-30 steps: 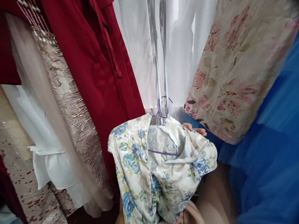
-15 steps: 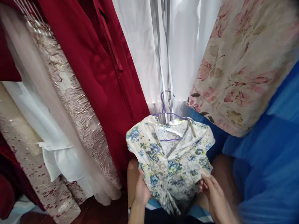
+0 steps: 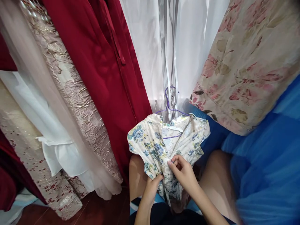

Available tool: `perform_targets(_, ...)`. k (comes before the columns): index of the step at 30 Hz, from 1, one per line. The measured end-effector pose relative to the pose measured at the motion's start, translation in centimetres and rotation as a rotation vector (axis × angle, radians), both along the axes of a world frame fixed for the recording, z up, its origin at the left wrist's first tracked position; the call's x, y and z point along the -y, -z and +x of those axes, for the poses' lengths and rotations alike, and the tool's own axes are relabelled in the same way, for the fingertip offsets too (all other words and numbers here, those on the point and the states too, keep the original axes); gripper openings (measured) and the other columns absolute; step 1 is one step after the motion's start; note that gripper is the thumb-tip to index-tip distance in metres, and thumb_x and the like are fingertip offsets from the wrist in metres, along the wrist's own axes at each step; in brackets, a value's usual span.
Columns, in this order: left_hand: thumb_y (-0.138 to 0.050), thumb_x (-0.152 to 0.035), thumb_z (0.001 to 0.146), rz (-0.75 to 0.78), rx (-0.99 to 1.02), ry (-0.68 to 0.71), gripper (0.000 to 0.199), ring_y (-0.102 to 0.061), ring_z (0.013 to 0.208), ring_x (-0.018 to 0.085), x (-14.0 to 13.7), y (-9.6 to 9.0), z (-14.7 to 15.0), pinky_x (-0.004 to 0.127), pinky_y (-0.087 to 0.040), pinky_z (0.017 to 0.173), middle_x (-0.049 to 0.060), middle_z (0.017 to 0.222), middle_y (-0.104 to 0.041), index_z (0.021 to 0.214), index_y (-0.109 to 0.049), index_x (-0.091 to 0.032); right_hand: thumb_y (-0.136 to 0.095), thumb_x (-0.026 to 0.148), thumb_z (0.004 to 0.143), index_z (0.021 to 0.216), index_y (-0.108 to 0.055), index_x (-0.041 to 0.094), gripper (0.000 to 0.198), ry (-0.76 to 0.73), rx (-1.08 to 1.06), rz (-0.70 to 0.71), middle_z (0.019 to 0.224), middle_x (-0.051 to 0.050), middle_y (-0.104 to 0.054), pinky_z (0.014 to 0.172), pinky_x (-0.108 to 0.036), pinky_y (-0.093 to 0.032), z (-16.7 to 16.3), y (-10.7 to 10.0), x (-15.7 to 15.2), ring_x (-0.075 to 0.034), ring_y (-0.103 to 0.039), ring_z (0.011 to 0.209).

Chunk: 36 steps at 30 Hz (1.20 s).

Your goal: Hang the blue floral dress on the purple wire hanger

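A cream blouse (image 3: pixel 152 150) with blue and yellow flowers hangs on a purple wire hanger (image 3: pixel 167 100) just above my lap. My left hand (image 3: pixel 153 184) grips the blouse low on its left side, thumb on top and the other fingers hidden behind the cloth. My right hand (image 3: pixel 181 170) pinches the fabric at the bottom of the V-neck, near the front opening. Below my hands the blouse's lower part is gathered and falls between my knees.
A dark red garment (image 3: pixel 100 62) and a crinkled pink-gold one (image 3: pixel 77 84) hang at left. White curtain-like cloth (image 3: pixel 147 40) with hanging straps (image 3: pixel 167 56) is behind the hanger. To the right are a pink-flowered cloth (image 3: pixel 243 72) and blue tulle (image 3: pixel 264 168). Dark red floor (image 3: pixel 100 209) shows below.
My right hand has moved from the blouse's right side to its centre front. My left hand has shifted slightly inward, and the blouse's right side is drawn in.
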<state>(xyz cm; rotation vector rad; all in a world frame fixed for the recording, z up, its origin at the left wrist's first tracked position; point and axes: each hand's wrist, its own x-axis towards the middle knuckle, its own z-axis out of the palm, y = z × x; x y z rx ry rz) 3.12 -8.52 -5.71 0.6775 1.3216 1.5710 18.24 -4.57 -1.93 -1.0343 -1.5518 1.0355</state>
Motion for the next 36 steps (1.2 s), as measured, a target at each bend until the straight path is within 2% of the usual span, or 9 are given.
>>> perform_targets(7, -0.072, -0.018, 0.064, 0.132, -0.086, 0.045, 0.061, -0.059, 0.126, 0.033, 0.1, 0.3, -0.9, 0.043, -0.050, 0.105, 0.011, 0.131, -0.066, 0.125, -0.066, -0.019, -0.050, 0.040, 0.096, 0.082, -0.055, 0.021, 0.025, 0.005, 0.209, 0.080, 0.059, 0.004, -0.048, 0.055, -0.025, -0.030, -0.4, -1.4, -0.8, -0.015, -0.047, 0.055)
perform_targets(12, -0.074, -0.028, 0.074, 0.155, -0.308, -0.189, 0.060, -0.058, 0.125, 0.037, 0.0, 1.2, -0.4, 0.050, -0.047, 0.106, 0.017, 0.128, -0.065, 0.130, -0.060, -0.014, -0.043, 0.044, 0.100, 0.087, -0.051, 0.022, 0.027, -0.048, 0.187, 0.072, 0.058, 0.004, -0.049, 0.057, -0.026, -0.030, 0.5, -1.0, -0.2, -0.016, -0.047, 0.054)
perform_targets(15, -0.070, -0.030, 0.083, 0.274, -0.556, -0.430, 0.073, -0.044, 0.139, 0.035, 0.2, 0.9, 0.9, 0.052, -0.037, 0.115, 0.019, 0.148, -0.048, 0.149, -0.040, -0.017, -0.042, 0.047, 0.101, 0.085, -0.048, 0.022, 0.031, -0.084, 0.098, 0.037, 0.058, 0.004, -0.048, 0.056, -0.027, -0.030, 0.5, -0.2, -0.2, -0.016, -0.046, 0.054)
perform_targets(17, -0.070, -0.024, 0.085, 0.422, -0.783, -0.534, 0.073, -0.035, 0.145, 0.033, 0.1, 0.5, 1.9, 0.052, -0.031, 0.119, 0.017, 0.154, -0.038, 0.151, -0.038, -0.021, -0.043, 0.051, 0.100, 0.084, -0.048, 0.022, 0.034, -0.085, 0.043, -0.009, 0.056, 0.005, -0.045, 0.054, -0.026, -0.029, 0.5, 0.4, -0.4, -0.015, -0.042, 0.051)
perform_targets(20, -0.061, -0.014, 0.090, 0.606, -1.026, -0.320, 0.052, -0.049, 0.135, 0.029, -1.0, 0.0, 3.3, 0.047, -0.040, 0.113, 0.013, 0.142, -0.053, 0.140, -0.053, -0.024, -0.045, 0.056, 0.098, 0.082, -0.050, 0.021, 0.039, -0.069, -0.029, -0.062, 0.057, 0.005, -0.044, 0.052, -0.026, -0.029, 0.4, 1.0, -0.8, -0.014, -0.041, 0.051)
perform_targets(22, -0.056, -0.013, 0.093, 0.598, -1.010, -0.176, 0.042, -0.059, 0.121, 0.025, -2.2, 0.0, 4.2, 0.041, -0.049, 0.104, 0.011, 0.127, -0.063, 0.134, -0.057, -0.023, -0.047, 0.058, 0.096, 0.080, -0.050, 0.020, 0.041, -0.071, -0.069, -0.091, 0.058, 0.004, -0.044, 0.052, -0.026, -0.030, 0.5, 1.2, -1.1, -0.014, -0.041, 0.052)
perform_targets(26, -0.059, -0.018, 0.093, 0.488, -0.847, -0.186, 0.024, -0.066, 0.096, 0.020, -4.2, -0.1, 5.4, 0.033, -0.054, 0.085, 0.008, 0.104, -0.068, 0.117, -0.061, -0.020, -0.050, 0.059, 0.094, 0.075, -0.051, 0.019, 0.044, -0.053, -0.060, -0.114, 0.059, 0.003, -0.048, 0.054, -0.026, -0.032, 0.9, 0.8, -1.5, -0.014, -0.044, 0.055)
perform_targets(30, -0.057, -0.017, 0.093, 0.539, -0.810, -0.127, 0.008, -0.064, 0.086, 0.017, -3.9, -0.7, 5.4, 0.030, -0.052, 0.079, 0.005, 0.092, -0.066, 0.098, -0.063, -0.019, -0.051, 0.057, 0.094, 0.068, -0.048, 0.019, 0.045, -0.082, -0.053, -0.095, 0.058, 0.003, -0.046, 0.052, -0.025, -0.029, 1.1, -0.2, -0.9, -0.013, -0.041, 0.054)
perform_targets(36, -0.058, -0.014, 0.091, 0.584, -0.828, -0.123, 0.010, -0.058, 0.075, 0.015, -1.8, -1.7, 4.5, 0.026, -0.048, 0.071, 0.002, 0.079, -0.058, 0.084, -0.063, -0.018, -0.060, 0.054, 0.087, 0.069, -0.051, 0.019, 0.040, -0.221, -0.317, -0.349, 0.042, 0.008, -0.042, 0.042, -0.023, -0.017, 0.6, -1.2, 0.4, -0.006, -0.025, 0.037)
